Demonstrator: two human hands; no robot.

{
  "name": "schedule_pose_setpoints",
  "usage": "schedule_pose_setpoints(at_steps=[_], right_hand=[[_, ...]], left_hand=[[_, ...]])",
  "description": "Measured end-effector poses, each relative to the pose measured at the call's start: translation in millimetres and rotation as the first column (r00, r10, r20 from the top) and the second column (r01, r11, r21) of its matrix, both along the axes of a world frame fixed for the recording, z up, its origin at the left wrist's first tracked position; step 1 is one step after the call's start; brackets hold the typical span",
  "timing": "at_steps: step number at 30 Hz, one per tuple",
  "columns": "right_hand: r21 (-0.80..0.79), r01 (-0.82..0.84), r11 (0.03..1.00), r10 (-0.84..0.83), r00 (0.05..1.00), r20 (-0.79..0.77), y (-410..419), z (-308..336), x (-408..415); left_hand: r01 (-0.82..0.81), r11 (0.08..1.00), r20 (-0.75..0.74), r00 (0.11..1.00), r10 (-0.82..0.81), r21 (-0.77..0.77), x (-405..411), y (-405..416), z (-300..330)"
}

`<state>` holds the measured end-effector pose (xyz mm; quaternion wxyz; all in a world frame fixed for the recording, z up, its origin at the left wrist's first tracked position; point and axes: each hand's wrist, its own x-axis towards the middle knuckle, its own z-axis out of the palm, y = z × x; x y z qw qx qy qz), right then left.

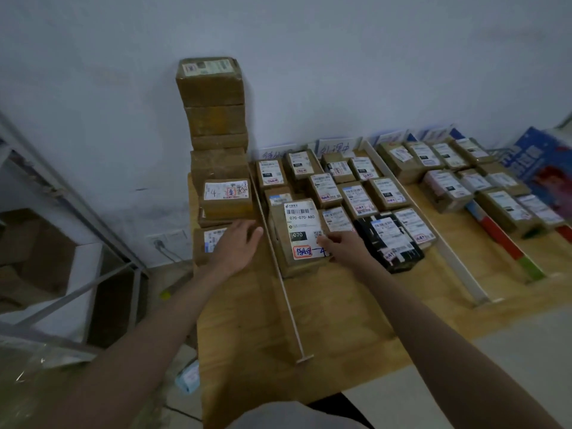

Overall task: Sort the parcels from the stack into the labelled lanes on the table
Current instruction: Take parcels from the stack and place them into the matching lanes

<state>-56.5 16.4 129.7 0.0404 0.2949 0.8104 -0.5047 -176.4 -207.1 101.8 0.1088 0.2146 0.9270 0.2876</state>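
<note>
In the head view, a tall stack of brown cardboard parcels (pixel 213 119) stands at the far left corner of the light wooden table (pixel 340 305), against the pale wall. To the right of the stack, thin white divider strips (pixel 280 274) cut the table into lanes, and small handwritten paper signs (pixel 334 147) stand at the far end of these lanes.

The right hand (pixel 339 246) rests on the near right edge of a brown cardboard parcel with a large white label printed "070" (pixel 298 233). Its fingers are curled on this parcel's edge and label, so it seems to hold it. The parcel lies in the first lane, just right of the first divider, at the near end of the row of small labelled boxes (pixel 328 187).

The left hand (pixel 238 246) is spread and relaxed, fingers straight, and it holds nothing. It hovers in front of the low parcels at the foot of the stack; I cannot tell if it touches them.

I judge that the 070 parcel is being set down in its lane. The next move probably calls for letting it go and then taking another parcel from the stack, reading its label first.
</note>
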Motion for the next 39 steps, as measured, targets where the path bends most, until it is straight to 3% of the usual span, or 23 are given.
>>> schedule_pose_setpoints(at_steps=[8,13,26,39], right_hand=[[0.03,0.111,0.993,-0.113,0.991,0.067,77,-52,52],[0.034,0.107,0.994,-0.11,0.988,0.109,111,-88,68],[0.098,0.083,0.992,-0.1,0.978,0.182,145,-168,72],[0.261,0.033,0.965,-0.09,0.973,0.211,151,-188,61]], left_hand=[[0.063,0.995,0.009,0.998,-0.063,-0.079,53,59,-47],[0.058,0.989,-0.059,0.996,-0.066,-0.137,80,90,-66],[-0.028,0.924,-0.18,0.983,-0.045,-0.382,110,121,-101],[-0.069,0.911,-0.221,0.975,-0.024,-0.408,114,133,-100]])
